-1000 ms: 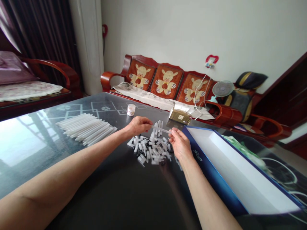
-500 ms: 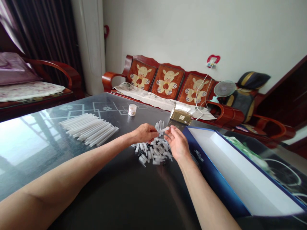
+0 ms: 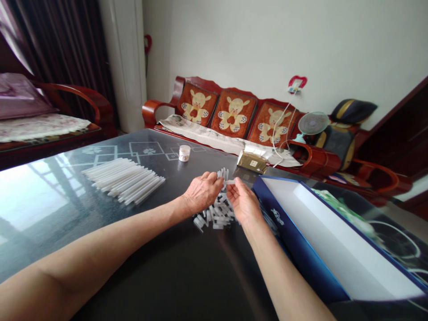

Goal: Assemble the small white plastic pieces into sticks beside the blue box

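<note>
Over a loose pile of short white plastic tube pieces (image 3: 220,215), my two hands meet at a small white tube piece (image 3: 229,182). My right hand (image 3: 244,203) pinches its right end between thumb and fingers, palm turned partly up. From the other side my left hand (image 3: 203,192), back upward, has its fingers closed at the piece's left end; its fingertips are partly hidden. Some dark bits show among the pile. A few more white pieces stick up behind my hands.
To the left, long white sticks (image 3: 123,180) lie side by side on the dark glossy table (image 3: 160,276). A small white tub (image 3: 184,153) stands farther back. At right are an open blue box (image 3: 294,236) with a white inside and a gold tissue pack (image 3: 252,161).
My left hand has turned its back more upward and come nearer to my right hand. The right hand's fingers have closed more around the white tube piece.
</note>
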### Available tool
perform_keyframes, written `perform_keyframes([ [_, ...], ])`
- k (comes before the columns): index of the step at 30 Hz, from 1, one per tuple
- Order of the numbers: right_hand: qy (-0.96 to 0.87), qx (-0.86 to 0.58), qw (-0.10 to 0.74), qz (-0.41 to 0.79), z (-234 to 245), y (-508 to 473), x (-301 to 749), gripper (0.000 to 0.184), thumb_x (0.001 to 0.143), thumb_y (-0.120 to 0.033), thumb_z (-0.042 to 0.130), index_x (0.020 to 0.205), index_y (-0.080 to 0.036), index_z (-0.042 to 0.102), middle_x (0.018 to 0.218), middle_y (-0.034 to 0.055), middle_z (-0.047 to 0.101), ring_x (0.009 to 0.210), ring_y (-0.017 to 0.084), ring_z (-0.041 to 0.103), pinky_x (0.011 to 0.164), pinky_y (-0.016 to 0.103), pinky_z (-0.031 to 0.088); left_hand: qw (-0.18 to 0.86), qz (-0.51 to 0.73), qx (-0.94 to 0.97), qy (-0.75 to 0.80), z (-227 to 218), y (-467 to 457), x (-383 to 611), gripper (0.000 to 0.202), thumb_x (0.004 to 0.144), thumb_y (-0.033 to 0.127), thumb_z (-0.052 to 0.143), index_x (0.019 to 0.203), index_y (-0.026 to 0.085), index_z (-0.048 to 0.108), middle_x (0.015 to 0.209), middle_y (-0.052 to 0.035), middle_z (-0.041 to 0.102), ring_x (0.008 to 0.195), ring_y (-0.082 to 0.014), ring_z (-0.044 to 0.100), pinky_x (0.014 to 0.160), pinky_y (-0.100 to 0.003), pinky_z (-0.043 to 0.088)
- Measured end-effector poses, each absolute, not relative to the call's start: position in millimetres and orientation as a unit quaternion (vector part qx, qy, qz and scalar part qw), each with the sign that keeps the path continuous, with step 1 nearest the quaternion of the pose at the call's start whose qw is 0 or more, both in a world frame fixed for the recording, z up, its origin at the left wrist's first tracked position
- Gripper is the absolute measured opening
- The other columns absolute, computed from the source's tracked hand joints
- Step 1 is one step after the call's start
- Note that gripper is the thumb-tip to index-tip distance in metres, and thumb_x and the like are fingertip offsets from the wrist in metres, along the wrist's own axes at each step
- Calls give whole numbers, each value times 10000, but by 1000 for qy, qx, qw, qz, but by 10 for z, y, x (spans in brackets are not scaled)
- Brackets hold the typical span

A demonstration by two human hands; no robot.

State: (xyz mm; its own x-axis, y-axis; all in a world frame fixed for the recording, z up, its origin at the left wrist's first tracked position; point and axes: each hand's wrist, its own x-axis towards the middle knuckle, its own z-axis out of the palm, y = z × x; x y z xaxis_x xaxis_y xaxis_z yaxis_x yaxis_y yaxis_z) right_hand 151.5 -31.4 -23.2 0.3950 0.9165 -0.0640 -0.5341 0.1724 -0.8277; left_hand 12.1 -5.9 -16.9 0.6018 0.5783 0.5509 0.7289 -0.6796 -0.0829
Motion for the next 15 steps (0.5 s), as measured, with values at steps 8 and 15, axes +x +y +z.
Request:
perform_keyframes([
  [8,-269,-410,748,448,-279,-306,1529,274,583,-268,812,789,-171,660,726,5,711,599,97,633,570,207,530,-77,-281,-879,-378,-128,-12,144,309,918,290,374,758,156,601,663,-30,542,612,-137,504,565,-238,377],
  [15,-400,-342,703,478,-224,-333,1648,258,628,-317,785,831,-200,678,841,3,704,728,115,643,678,243,530,-724,-145,-623,-259,31,154,-4,265,835,390,491,815,148,599,495,64,324,376,-57,240,381,-192,207],
])
